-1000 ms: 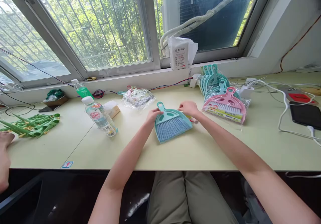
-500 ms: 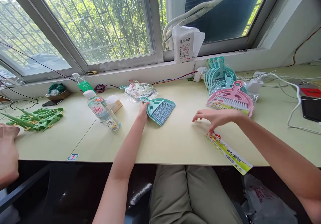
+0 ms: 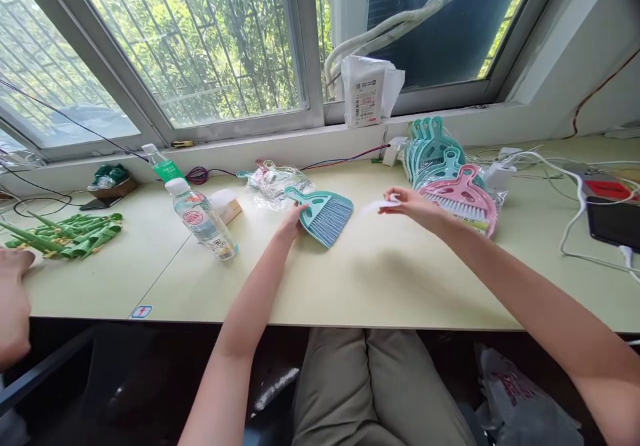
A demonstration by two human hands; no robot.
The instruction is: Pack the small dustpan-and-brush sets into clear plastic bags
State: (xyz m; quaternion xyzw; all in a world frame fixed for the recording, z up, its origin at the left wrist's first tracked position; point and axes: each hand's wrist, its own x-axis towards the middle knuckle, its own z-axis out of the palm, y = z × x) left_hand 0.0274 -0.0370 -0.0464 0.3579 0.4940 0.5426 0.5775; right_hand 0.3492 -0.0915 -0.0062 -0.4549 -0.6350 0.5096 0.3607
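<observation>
A teal dustpan with its brush (image 3: 327,218) is held by the handle side in my left hand (image 3: 294,221), a little above the middle of the table. To the right, my right hand (image 3: 413,206) pinches a thin label strip (image 3: 377,205), its pale side showing and its outline blurred. The strip points toward the dustpan, and the two are apart. Just behind my right hand lies a pink dustpan set (image 3: 470,196), in front of a row of wrapped teal sets (image 3: 433,141).
Bottles (image 3: 203,219) and a tissue pack (image 3: 225,206) stand left of my left arm. Wrapped pieces (image 3: 280,183) lie behind the dustpan. Another person's hand (image 3: 14,299) is at far left by green strips (image 3: 70,236). Cables and a phone (image 3: 613,223) lie at right.
My right hand has picked up the label from the table's front edge and moved it up and left toward the dustpan. My left hand has shifted slightly right with the dustpan.
</observation>
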